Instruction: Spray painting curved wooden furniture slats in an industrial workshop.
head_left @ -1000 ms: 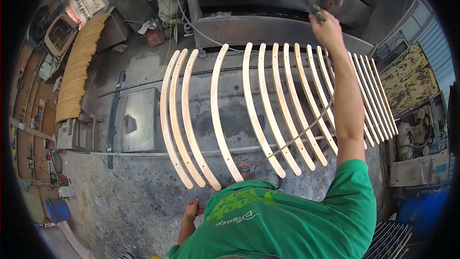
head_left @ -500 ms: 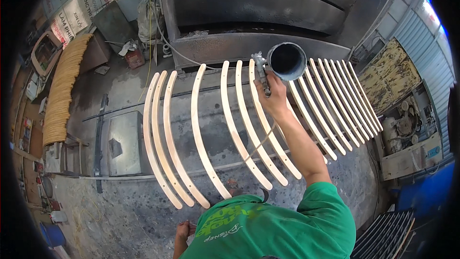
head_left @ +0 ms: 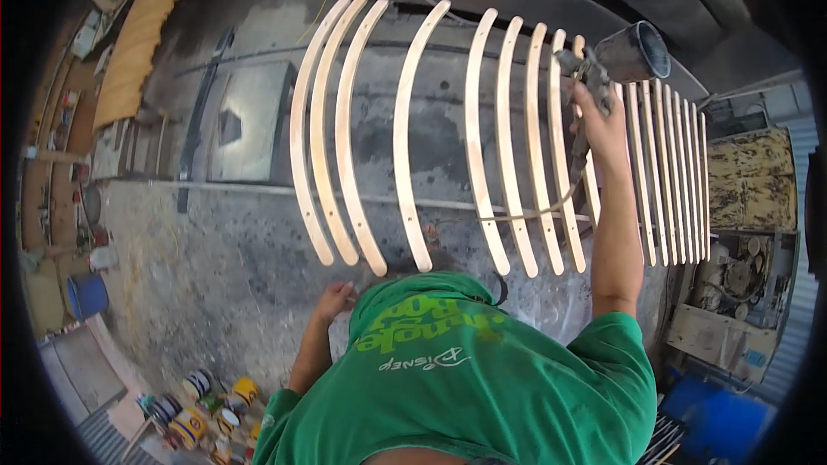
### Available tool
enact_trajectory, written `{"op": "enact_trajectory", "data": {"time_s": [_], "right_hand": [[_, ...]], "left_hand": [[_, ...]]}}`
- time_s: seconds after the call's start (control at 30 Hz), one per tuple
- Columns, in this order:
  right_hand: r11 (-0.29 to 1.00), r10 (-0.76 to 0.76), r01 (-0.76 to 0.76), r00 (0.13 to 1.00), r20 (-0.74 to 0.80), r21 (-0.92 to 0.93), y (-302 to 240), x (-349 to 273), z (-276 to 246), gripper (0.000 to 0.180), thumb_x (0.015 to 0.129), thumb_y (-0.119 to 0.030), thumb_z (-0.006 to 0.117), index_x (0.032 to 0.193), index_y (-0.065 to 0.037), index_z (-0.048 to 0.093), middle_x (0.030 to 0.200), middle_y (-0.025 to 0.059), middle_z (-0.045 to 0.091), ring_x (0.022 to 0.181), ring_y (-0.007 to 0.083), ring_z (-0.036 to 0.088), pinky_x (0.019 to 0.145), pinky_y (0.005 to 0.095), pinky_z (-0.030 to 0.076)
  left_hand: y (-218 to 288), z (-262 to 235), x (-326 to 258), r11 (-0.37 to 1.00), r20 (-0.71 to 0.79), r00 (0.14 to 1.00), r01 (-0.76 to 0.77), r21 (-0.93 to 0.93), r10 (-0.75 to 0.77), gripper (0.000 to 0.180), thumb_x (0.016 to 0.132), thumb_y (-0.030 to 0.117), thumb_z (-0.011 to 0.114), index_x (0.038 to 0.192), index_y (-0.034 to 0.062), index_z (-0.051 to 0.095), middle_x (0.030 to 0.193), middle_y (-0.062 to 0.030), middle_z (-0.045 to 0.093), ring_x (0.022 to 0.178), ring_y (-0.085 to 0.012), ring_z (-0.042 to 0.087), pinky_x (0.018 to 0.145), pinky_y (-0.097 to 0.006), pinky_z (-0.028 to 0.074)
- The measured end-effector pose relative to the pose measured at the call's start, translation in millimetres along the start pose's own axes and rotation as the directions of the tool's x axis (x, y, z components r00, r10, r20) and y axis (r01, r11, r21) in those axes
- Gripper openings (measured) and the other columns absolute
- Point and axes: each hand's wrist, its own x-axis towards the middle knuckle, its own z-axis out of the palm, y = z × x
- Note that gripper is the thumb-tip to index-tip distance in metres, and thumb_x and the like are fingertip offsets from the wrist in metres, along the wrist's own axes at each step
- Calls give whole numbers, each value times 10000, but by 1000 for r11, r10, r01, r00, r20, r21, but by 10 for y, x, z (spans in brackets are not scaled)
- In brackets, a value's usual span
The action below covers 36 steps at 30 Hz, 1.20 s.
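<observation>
The largest thing is the row of pale curved slats (head_left: 471, 112), lying side by side from 10 o'clock round to 3 o'clock of the view's middle; their long axes run roughly from 12 to 6, and those nearest 9 bow toward 9. Smaller is the spray gun (head_left: 593, 77), at 2 o'clock over the slats: its head seems to point toward 10, its dark cup (head_left: 627, 50) leans toward 3, and its handle runs down toward 6. The right hand (head_left: 603, 131) has its fingers wrapped around this handle. The left hand (head_left: 336, 300), at 7 o'clock, is loosely curled; I cannot tell if it holds something. The step in hand appears to be spraying the slats, though no spray is visible. The next move, I judge, calls for following each slat's length evenly, with the thin hose (head_left: 564, 201) kept off the wood.
</observation>
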Motion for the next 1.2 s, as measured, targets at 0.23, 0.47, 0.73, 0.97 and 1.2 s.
{"op": "enact_trajectory", "data": {"time_s": [0.23, 0.47, 0.73, 0.97, 1.2], "right_hand": [[849, 516, -437, 560, 649, -298, 183, -871, 106, 400, 856, -308, 749, 1138, -43, 648, 735, 31, 622, 512, 84, 541, 458, 246, 452], [848, 446, -217, 786, 429, -483, 823, 891, 903, 636, 831, -416, 714, 1236, 15, 483, 846, 95, 684, 633, 152, 597, 527, 308, 482], [983, 76, -86, 995, -64, -160, 1616, 2822, 1531, 359, 857, -345, 664, 875, 13, 648, 680, 84, 644, 482, 184, 561, 472, 342, 468], [947, 43, 90, 917, 396, -309, 901, 1523, 975, 414, 865, -392, 680, 948, 12, 661, 749, 56, 668, 528, 127, 559, 450, 300, 451], [937, 208, 53, 710, 673, -345, 440, -839, 212, 423, 868, -313, 739, 1180, -43, 646, 1028, 110, 656, 932, 169, 611, 855, 328, 498]], "left_hand": [[370, 580, -236, 999, -14, 999, -45, 20, 46, 316, 989, 342, 536, 995, 43, 640, 835, -14, 649, 744, -108, 572, 681, -278, 468], [360, 1471, 48, 979, 40, 992, 124, -164, -119, 512, 981, 411, 527, 1364, 74, 483, 1072, -46, 654, 941, -186, 618, 795, -324, 493], [408, 2032, 615, 805, -94, 992, 9, -593, -81, 336, 967, 328, 559, 1248, 159, 487, 1151, -12, 595, 1004, -147, 575, 846, -360, 481], [596, 2078, 560, 917, -501, 824, -376, -134, 265, 381, 933, 287, 634, 1198, 71, 467, 937, -58, 581, 755, -96, 549, 607, -272, 454], [1185, 1703, 124, 846, -127, 987, 16, -533, -99, 403, 1000, 465, 458, 997, 77, 565, 782, -58, 600, 518, -137, 534, 504, -278, 452]]}}
